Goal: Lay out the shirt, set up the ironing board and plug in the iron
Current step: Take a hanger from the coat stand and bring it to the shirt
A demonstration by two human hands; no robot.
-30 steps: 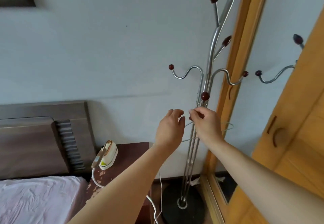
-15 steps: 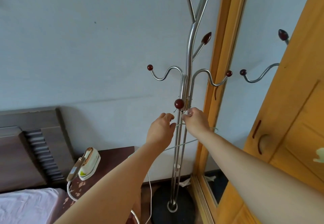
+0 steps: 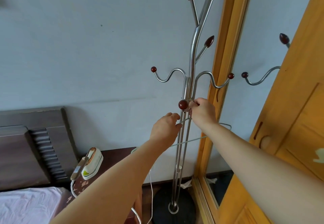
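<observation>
A thin pale green wire hanger (image 3: pixel 192 140) hangs against the pole of a chrome coat stand (image 3: pixel 192 66) with dark red knobs. My right hand (image 3: pixel 203 112) pinches the hanger's top at the pole, just right of a round red knob (image 3: pixel 183 104). My left hand (image 3: pixel 165 127) grips the hanger's left arm beside the pole. A white and gold iron (image 3: pixel 89 164) stands upright on a dark wooden nightstand (image 3: pixel 115 157) at lower left, its white cord (image 3: pixel 74 191) trailing down. No shirt or ironing board is in view.
A dark headboard (image 3: pixel 26 145) and a bed with a pink sheet (image 3: pixel 29 204) fill the lower left. An orange wooden mirror frame (image 3: pixel 226 66) stands right of the coat stand, with a wooden wardrobe door (image 3: pixel 298 136) beyond. The stand's black round base (image 3: pixel 185 211) rests on the floor.
My right hand has risen along the pole with the hanger's top, up to the round knob. My left hand followed slightly. My view shifted right and closer to the stand.
</observation>
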